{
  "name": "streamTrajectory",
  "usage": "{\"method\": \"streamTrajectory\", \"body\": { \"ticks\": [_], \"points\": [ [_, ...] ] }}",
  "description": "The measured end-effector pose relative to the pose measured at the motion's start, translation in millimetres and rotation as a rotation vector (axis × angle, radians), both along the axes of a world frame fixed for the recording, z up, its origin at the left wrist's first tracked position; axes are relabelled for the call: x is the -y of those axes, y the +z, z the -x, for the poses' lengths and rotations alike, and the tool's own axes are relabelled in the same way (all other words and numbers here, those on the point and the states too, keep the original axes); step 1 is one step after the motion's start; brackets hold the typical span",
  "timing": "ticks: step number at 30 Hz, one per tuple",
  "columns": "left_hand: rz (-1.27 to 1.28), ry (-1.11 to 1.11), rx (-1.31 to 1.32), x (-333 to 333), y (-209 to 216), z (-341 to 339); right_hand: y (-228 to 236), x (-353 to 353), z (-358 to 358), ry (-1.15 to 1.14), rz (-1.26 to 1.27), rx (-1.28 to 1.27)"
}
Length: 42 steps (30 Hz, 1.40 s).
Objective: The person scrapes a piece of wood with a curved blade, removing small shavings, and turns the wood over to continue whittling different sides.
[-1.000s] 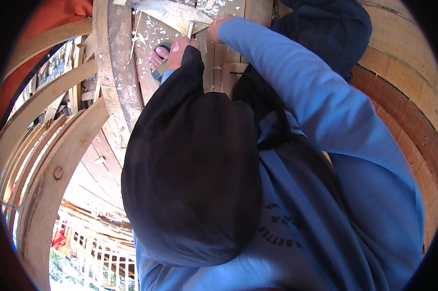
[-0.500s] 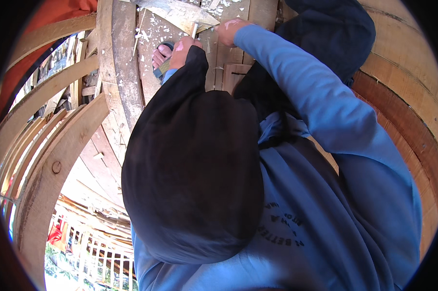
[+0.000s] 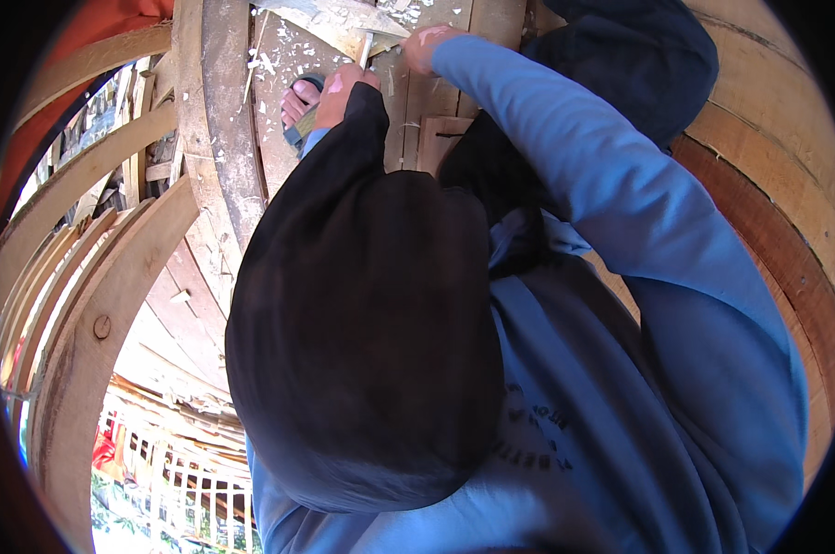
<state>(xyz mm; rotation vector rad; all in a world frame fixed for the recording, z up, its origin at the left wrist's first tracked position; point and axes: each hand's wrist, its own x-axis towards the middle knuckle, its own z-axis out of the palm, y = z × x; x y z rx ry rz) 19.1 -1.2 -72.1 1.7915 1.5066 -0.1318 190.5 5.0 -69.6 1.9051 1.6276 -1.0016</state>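
My left hand (image 3: 340, 92) is closed around a thin pale stick (image 3: 367, 50), whose upper end sticks out past the fingers. To its right, my right hand (image 3: 427, 46) is closed too, with its fingers mostly turned out of sight. Beside both hands lies a flat, pale, tapering piece (image 3: 344, 17); its narrow end points to my right hand, and I cannot make out whether it is a blade or wood. Small wood shavings (image 3: 293, 46) are scattered around. Black cloth (image 3: 362, 342) covers the middle of the view, hiding what lies beneath.
My sandalled foot (image 3: 299, 103) rests on the plank floor (image 3: 404, 111) left of the hands. Curved-looking wooden rails (image 3: 113, 305) and a slatted railing (image 3: 196, 489) stand at left. Orange cloth (image 3: 76, 46) hangs at upper left. Wooden boards (image 3: 759, 148) line the right side.
Both hands, the stick and the floor appear slightly farther left in the view. My left hand keeps the stick, and my right hand stays closed beside the tapering piece.
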Motion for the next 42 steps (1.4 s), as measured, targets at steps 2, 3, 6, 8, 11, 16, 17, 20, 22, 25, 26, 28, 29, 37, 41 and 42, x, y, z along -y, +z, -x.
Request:
{"method": "streamTrajectory", "body": {
  "ticks": [2,3,6,8,11,16,17,20,22,25,26,28,29,37,41,42],
  "points": [
    [-0.001,0.016,0.011,-4,-2,2,-4,4,1,0.118,0.032,-0.016],
    [0.007,0.028,0.011,-2,1,3,-3,8,3,0.174,0.055,-0.026],
    [-0.007,0.036,0.037,1,5,6,5,11,4,0.259,0.14,-0.021],
    [-0.031,0.034,0.043,1,-3,9,14,11,6,0.205,0.097,-0.012],
    [0.065,-0.032,0.042,-8,-2,6,21,10,9,0.205,0.078,0.004],
    [-0.045,0.014,0.086,-3,-15,10,-4,6,19,-0.028,0.077,0.048],
    [-0.034,0.019,0.064,-2,-13,10,0,3,22,-0.061,0.066,0.045],
    [0.015,0.011,0.038,-3,-5,4,-8,1,5,-0.004,0.027,0.057],
    [0.047,0.018,0.02,-8,-2,6,-4,9,11,-0.164,0.105,-0.066],
    [0.153,0.12,0.109,-14,6,11,23,30,3,-0.732,0.226,-0.403],
    [0.196,0.166,0.166,-21,8,10,19,35,-3,-0.785,0.174,-0.44],
    [0.292,0.301,0.269,-18,10,19,19,36,-5,-0.843,0.101,-0.529],
    [0.357,0.31,0.412,-15,14,25,26,40,-9,-0.762,0.001,-0.507],
    [0.509,0.258,0.749,-14,48,60,22,48,-7,-0.7,-0.153,-0.431],
    [0.52,0.229,0.751,-22,51,61,24,41,-8,-0.718,-0.097,-0.47],
    [0.519,0.221,0.746,-25,52,61,25,41,-7,-0.727,-0.12,-0.476]
  ]
}}
